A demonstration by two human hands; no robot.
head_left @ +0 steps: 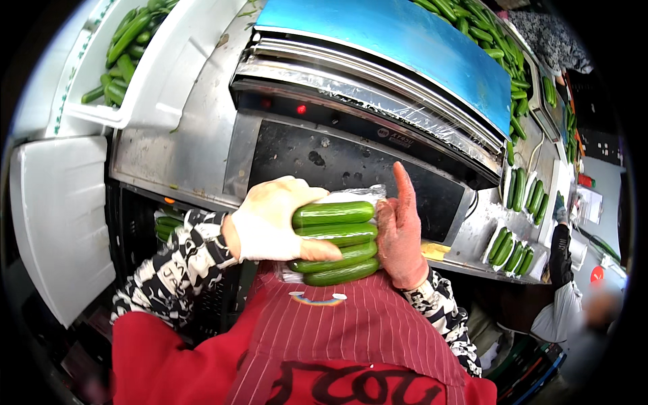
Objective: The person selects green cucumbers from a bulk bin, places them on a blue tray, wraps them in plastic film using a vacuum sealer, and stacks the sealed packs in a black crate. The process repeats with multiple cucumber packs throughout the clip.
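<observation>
A film-wrapped pack of cucumbers (335,251) is held in front of my apron, with several green cucumbers side by side and clear film bunched at its edges. My left hand (273,219), in a pale glove with the thumb tip bare, grips the pack's left end, its thumb lying over the cucumbers. Against the right end presses my bare right hand (399,236). One of its digits stretches up and away, while the others are partly hidden by the pack and film.
Ahead stands a wrapping machine (364,88) with a blue top, a film roll and a black plate (304,158). A white crate (158,81) of cucumbers is far left. Wrapped packs (501,246) lie at right, below heaped cucumbers (482,34). Another person's sleeve (561,260) reaches in from the right.
</observation>
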